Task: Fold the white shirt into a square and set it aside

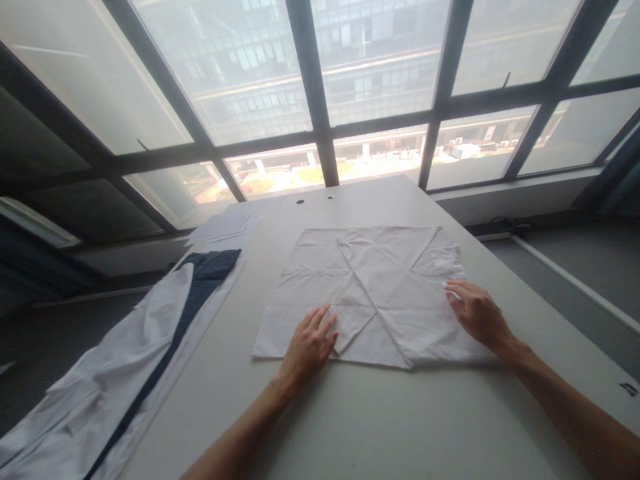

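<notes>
A white garment point(385, 293) lies folded flat on the table, with diagonal layers crossing over its middle and a few creases. It looks like a shirt or coat, though its exact kind does not show. My left hand point(311, 339) rests on the near edge of the fabric, left of the middle, its fingers stretched out over a folded flap. At the right edge of the garment is my right hand point(475, 313), fingers extended and touching the cloth, thumb a little apart. Neither hand visibly grips the fabric.
The white table point(350, 413) reaches toward a large framed window point(375, 60). Along its left side lie more white garments point(125, 353) and a dark navy cloth point(210, 267). Two round holes are near the far end. A white rail point(575, 280) crosses the floor at right.
</notes>
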{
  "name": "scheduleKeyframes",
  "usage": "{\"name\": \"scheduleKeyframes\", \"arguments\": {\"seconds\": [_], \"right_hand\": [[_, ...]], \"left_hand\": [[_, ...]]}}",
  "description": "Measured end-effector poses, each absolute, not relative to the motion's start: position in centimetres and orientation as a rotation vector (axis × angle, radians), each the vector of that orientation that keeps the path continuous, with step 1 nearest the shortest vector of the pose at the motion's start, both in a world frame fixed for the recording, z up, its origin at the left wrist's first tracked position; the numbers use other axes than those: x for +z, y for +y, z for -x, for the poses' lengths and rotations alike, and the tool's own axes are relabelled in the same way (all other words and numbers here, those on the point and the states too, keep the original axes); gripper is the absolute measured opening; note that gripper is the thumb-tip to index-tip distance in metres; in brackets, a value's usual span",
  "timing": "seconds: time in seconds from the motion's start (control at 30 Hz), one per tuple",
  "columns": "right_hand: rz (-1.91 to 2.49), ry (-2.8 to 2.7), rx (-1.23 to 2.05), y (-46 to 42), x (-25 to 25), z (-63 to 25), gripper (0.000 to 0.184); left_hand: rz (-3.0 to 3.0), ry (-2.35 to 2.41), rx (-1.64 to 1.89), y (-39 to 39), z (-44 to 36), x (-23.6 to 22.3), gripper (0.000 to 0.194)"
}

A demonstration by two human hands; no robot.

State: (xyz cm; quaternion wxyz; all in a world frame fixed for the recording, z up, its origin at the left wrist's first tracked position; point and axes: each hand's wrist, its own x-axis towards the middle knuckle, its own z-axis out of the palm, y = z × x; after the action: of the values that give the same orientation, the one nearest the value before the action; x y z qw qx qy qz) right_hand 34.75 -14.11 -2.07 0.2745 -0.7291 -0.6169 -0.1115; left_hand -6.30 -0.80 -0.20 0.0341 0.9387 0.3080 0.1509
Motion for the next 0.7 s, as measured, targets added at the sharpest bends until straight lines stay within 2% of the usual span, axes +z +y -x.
{"name": "scheduleKeyframes", "arguments": {"seconds": [0.3,0.7], "right_hand": [[2.135,-1.624,-0.292,-14.4,-2.9,-35.2,0.037],[2.208,-1.622,-0.177,-14.3,-3.0,-36.1,0.038]], "left_hand": [[-2.806,1.144,0.547,1.2,7.7,-0.5,0.036],[-2.893,0.981,0.45,1.6,9.5,-1.9,0.043]]}}
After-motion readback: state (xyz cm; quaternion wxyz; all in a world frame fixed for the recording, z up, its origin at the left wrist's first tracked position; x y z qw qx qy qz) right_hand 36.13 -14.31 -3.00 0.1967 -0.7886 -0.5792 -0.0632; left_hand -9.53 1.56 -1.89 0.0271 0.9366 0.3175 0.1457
